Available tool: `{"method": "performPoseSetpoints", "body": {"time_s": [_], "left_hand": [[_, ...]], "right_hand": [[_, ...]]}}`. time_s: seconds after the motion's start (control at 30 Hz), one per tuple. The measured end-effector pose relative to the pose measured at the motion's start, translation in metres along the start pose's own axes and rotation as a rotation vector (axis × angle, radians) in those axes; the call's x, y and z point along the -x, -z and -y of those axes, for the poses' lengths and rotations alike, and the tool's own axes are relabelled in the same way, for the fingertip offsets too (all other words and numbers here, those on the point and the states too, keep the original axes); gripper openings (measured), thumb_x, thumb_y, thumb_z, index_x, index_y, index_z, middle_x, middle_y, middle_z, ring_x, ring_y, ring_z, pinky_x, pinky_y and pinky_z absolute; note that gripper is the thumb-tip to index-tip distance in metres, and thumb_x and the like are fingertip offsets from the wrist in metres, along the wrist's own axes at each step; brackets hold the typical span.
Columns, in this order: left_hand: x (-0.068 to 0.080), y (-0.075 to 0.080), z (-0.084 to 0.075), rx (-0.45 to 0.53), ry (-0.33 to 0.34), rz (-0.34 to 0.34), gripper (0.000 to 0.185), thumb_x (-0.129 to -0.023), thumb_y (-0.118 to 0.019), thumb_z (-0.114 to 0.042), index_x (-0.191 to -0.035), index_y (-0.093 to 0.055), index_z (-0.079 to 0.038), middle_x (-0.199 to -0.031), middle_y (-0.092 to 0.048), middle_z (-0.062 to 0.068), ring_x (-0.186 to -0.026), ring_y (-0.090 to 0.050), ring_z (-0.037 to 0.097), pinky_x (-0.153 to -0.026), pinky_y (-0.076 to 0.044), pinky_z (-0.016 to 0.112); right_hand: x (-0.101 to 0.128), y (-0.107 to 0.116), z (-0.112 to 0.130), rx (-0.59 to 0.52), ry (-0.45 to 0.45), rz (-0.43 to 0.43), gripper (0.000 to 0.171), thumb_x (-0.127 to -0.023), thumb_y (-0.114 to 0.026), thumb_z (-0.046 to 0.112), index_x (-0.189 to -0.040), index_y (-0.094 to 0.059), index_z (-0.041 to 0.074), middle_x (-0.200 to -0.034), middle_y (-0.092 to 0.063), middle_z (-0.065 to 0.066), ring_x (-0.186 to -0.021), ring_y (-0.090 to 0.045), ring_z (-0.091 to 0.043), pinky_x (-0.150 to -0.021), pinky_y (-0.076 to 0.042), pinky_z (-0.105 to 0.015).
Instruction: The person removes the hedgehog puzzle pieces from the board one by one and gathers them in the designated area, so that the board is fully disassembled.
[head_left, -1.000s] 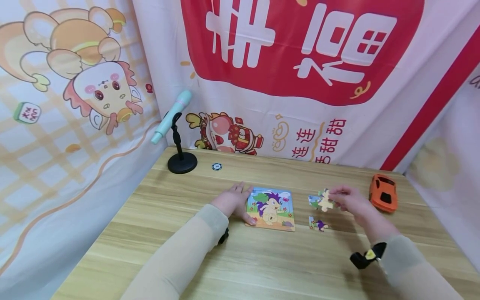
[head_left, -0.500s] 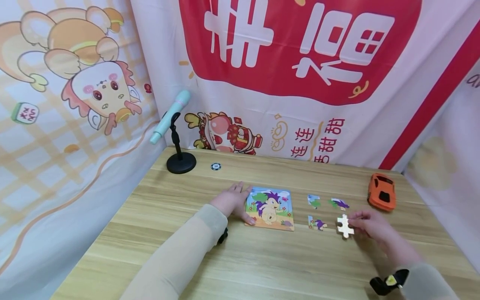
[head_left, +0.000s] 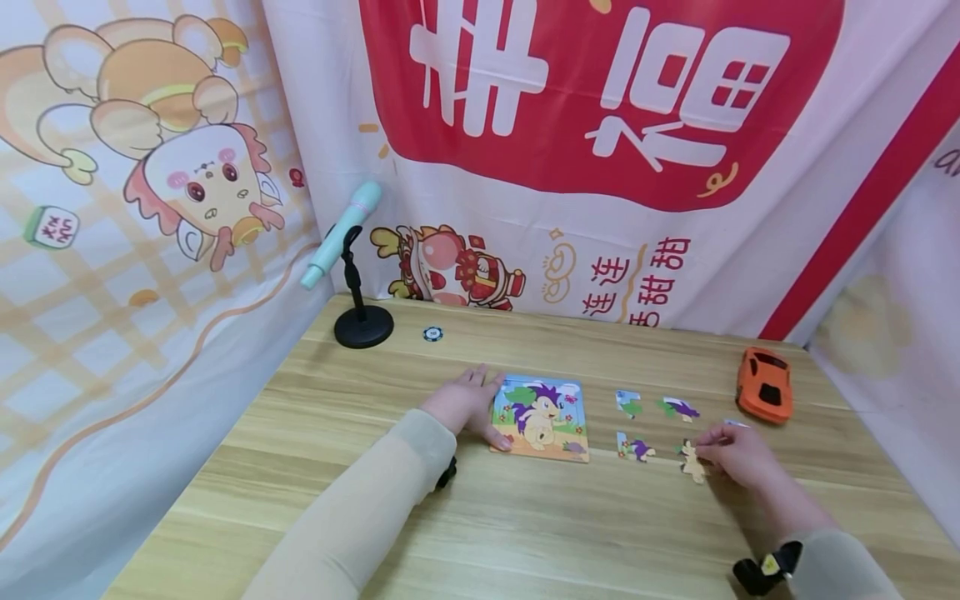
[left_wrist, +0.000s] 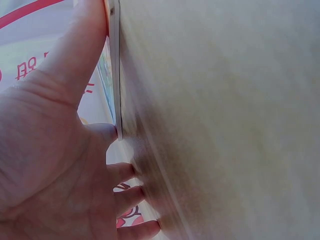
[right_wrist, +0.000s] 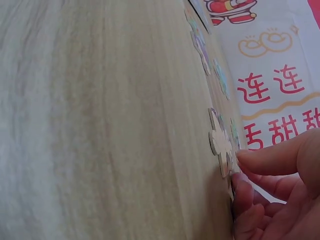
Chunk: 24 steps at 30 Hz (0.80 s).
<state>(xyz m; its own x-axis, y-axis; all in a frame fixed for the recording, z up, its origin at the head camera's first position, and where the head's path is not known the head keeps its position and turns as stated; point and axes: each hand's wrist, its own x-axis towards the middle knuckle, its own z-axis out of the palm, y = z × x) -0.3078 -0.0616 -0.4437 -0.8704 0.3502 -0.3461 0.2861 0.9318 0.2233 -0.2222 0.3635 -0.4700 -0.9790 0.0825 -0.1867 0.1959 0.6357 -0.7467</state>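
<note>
- Wooden table (head_left: 525,533) across the lower frame.
- Puzzle board (head_left: 542,418) at centre, flat, left hand (head_left: 467,404) resting on its left edge, fingers straight and relaxed.
- Right hand (head_left: 733,454) at lower right, pinching puzzle piece (head_left: 692,461), which lies on the table.
- Orange toy car (head_left: 765,386) at right, apart.
- Three loose pieces (head_left: 636,448) between board and right hand.

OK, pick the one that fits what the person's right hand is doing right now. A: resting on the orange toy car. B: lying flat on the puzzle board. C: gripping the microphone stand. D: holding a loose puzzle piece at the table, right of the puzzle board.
D: the right hand pinches a loose puzzle piece at the table, well right of the puzzle board.
</note>
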Motion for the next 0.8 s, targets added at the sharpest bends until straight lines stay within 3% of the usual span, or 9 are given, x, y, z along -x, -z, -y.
{"method": "performPoseSetpoints", "body": {"time_s": [0.17, 0.37, 0.67, 0.8], "left_hand": [[-0.001, 0.000, 0.000, 0.004, 0.003, -0.006, 0.132, -0.055, -0.078, -0.075, -0.160, -0.016, -0.025, -0.164, -0.007, 0.013, -0.149, -0.008, 0.035, -0.117, -0.017, 0.052], [0.000, 0.000, 0.000, -0.008, 0.003, -0.004, 0.131, -0.056, -0.077, -0.076, -0.160, -0.014, -0.026, -0.165, -0.005, 0.012, -0.149, -0.007, 0.035, -0.117, -0.017, 0.052], [-0.002, -0.001, 0.000, -0.004, 0.025, 0.012, 0.131, -0.056, -0.077, -0.076, -0.160, -0.014, -0.028, -0.165, -0.005, 0.010, -0.149, -0.006, 0.033, -0.117, -0.017, 0.051], [-0.008, -0.005, 0.002, 0.008, 0.035, 0.020, 0.136, -0.049, -0.076, -0.079, -0.160, -0.014, -0.029, -0.165, -0.006, 0.009, -0.149, -0.006, 0.033, -0.116, -0.017, 0.055]], "right_hand": [[-0.005, 0.002, 0.008, 0.061, 0.018, -0.005, 0.019, -0.092, -0.067, 0.011, -0.102, -0.062, -0.005, -0.089, -0.061, -0.010, -0.077, -0.055, -0.022, -0.062, -0.050, -0.033], [-0.014, -0.007, 0.045, 0.078, 0.017, 0.023, 0.025, -0.095, -0.065, 0.019, -0.110, -0.061, 0.000, -0.101, -0.061, -0.014, -0.088, -0.056, -0.026, -0.070, -0.050, -0.036], [-0.023, -0.052, 0.111, 0.058, 0.217, 0.030, 0.011, -0.091, -0.067, 0.006, -0.098, -0.064, -0.002, -0.089, -0.061, -0.011, -0.081, -0.055, -0.024, -0.067, -0.049, -0.033], [-0.026, -0.077, 0.125, 0.026, 0.216, 0.072, 0.012, -0.089, -0.069, 0.005, -0.099, -0.065, -0.001, -0.089, -0.060, -0.009, -0.081, -0.055, -0.022, -0.068, -0.049, -0.033]]}}
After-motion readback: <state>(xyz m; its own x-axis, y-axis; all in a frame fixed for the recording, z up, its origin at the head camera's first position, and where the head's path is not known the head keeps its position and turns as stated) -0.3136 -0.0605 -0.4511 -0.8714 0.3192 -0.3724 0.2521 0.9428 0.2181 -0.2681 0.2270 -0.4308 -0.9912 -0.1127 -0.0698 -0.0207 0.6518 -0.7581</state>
